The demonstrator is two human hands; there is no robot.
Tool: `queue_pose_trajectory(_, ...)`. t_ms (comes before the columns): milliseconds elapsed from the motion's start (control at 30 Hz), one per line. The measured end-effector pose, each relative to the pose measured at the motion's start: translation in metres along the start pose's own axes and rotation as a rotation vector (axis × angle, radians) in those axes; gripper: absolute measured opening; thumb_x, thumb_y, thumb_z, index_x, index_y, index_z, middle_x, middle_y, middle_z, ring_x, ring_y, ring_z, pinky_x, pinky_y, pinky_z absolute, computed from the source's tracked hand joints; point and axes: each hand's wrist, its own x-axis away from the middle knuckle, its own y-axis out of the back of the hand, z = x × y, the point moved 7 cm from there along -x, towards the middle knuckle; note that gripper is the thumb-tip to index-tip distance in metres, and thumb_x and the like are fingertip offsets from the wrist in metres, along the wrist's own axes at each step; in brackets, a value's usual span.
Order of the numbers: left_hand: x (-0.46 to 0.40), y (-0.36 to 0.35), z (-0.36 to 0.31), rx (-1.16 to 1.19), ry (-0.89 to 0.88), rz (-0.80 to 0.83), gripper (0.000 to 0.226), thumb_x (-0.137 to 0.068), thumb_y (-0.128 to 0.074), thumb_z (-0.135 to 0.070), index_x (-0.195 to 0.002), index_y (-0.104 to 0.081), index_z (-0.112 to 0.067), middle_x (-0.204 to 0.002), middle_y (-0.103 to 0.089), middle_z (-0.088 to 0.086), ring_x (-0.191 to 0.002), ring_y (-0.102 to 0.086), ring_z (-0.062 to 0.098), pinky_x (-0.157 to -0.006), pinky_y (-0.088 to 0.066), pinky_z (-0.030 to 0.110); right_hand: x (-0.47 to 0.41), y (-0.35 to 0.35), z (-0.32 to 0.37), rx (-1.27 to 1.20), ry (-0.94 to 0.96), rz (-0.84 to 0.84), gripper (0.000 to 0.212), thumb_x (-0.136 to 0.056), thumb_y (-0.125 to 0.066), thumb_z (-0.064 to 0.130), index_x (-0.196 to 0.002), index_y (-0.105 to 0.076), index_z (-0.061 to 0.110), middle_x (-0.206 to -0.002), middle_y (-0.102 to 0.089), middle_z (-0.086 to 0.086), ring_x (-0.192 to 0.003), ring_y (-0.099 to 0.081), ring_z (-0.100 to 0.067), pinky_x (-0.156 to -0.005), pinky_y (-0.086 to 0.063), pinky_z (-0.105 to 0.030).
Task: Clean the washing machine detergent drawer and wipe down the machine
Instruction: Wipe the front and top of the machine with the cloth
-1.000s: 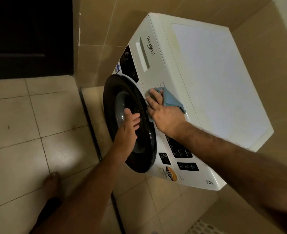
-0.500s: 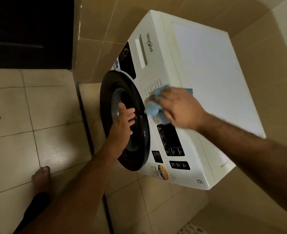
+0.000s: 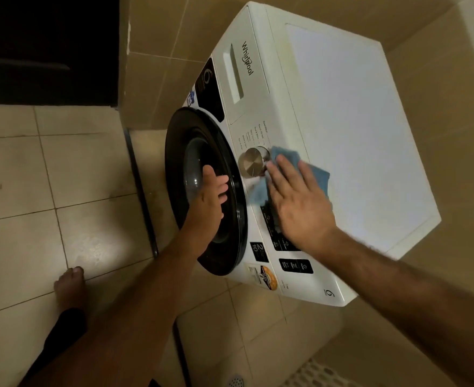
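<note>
White washing machine, front-loading, standing on a tiled floor in a tiled corner. Right hand lies flat, fingers straight and slightly spread, pressing a blue cloth onto the machine's control panel, just beside the metal dial. Left hand rests against the machine's round dark door, fingers loosely extended and apart. Detergent drawer sits closed at the machine's upper front, well apart from the cloth. A bare foot stands on the floor, left of the machine.

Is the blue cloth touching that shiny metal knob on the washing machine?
Touching. In the head view the blue cloth, pressed flat under the right hand, butts against the right side of the metal knob with no gap showing.
</note>
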Motion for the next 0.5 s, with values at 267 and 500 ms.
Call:
queue_pose_trajectory(267,0.006,-0.002,0.006,-0.023,0.002,0.025,0.090,-0.078,-0.009,-0.071,-0.140,-0.048,-0.018,-0.146,-0.048,0.006,-0.131,-0.047,0.021,-0.102,-0.036,0.040,-0.018,-0.031,0.051,0.216,0.175,0.145,0.060,-0.102,-0.022,0.027,-0.154,-0.007,-0.001,-0.160,0.007,-0.027,-0.149,0.013,-0.041,-0.116,0.016,-0.053)
queue_pose_trajectory(500,0.017,-0.011,0.026,-0.057,0.035,0.073,0.077,-0.095,-0.006,-0.061,-0.142,-0.046,-0.016,-0.147,-0.047,0.008,-0.133,-0.045,0.022,-0.112,-0.031,0.043,0.019,-0.067,0.083,0.414,0.280,0.415,0.076,-0.096,-0.051,0.032,-0.154,-0.013,0.002,-0.160,-0.004,-0.027,-0.149,0.004,-0.044,-0.087,0.035,-0.071)
